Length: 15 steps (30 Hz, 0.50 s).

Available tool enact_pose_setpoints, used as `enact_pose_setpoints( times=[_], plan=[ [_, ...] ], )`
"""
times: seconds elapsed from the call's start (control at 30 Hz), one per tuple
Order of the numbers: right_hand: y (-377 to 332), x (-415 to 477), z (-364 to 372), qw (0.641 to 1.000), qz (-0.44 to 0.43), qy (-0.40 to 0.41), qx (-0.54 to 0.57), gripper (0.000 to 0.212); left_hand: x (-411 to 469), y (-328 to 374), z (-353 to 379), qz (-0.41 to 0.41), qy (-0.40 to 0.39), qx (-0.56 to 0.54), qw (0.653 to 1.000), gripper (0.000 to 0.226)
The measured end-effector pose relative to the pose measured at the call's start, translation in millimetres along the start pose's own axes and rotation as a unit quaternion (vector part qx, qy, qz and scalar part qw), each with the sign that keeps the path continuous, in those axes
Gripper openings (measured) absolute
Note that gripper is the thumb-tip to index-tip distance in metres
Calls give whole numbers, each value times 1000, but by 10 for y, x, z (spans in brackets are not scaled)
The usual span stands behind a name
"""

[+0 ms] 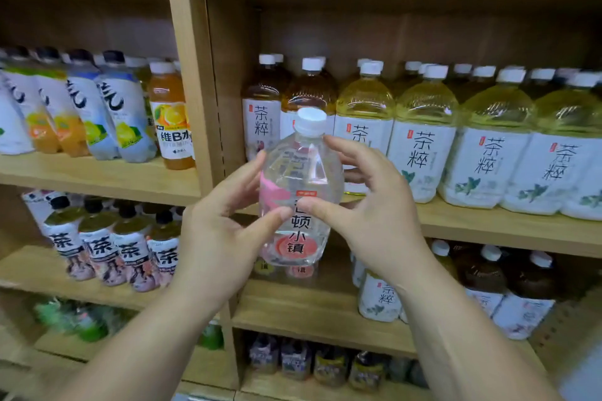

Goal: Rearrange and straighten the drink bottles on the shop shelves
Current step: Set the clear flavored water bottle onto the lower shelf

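Observation:
A clear drink bottle (301, 185) with a white cap and a pink-and-red label is held upright in the air in front of the shelves. My left hand (221, 231) grips its left side, thumb on the label. My right hand (368, 202) grips its right side, thumb meeting the label and fingers wrapped round the shoulder. Behind it stands a row of large tea bottles (423, 137) with white caps, amber ones at the left and pale yellow ones to the right.
The wooden shelf board (488, 228) carries the tea row. A wooden upright (192, 81) divides the bays. The left bay holds tilted fruit-drink bottles (97, 107) and an orange vitamin bottle (171, 120). Lower shelves hold dark-capped tea bottles (114, 244) and more bottles (488, 286).

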State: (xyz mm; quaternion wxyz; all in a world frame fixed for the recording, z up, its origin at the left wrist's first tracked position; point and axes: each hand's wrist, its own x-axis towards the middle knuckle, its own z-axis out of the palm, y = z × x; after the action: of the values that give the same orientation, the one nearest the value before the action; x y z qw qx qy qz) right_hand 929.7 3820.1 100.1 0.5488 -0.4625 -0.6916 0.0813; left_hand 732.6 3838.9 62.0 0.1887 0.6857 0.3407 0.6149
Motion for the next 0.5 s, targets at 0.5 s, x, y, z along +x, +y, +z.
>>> enact_pose_setpoints(
  times=[0.5],
  plan=[
    [1384,-1247,724,976,187,-100,-41,78,-1206,-1493,492,-234,-145,-4,961,71]
  ],
)
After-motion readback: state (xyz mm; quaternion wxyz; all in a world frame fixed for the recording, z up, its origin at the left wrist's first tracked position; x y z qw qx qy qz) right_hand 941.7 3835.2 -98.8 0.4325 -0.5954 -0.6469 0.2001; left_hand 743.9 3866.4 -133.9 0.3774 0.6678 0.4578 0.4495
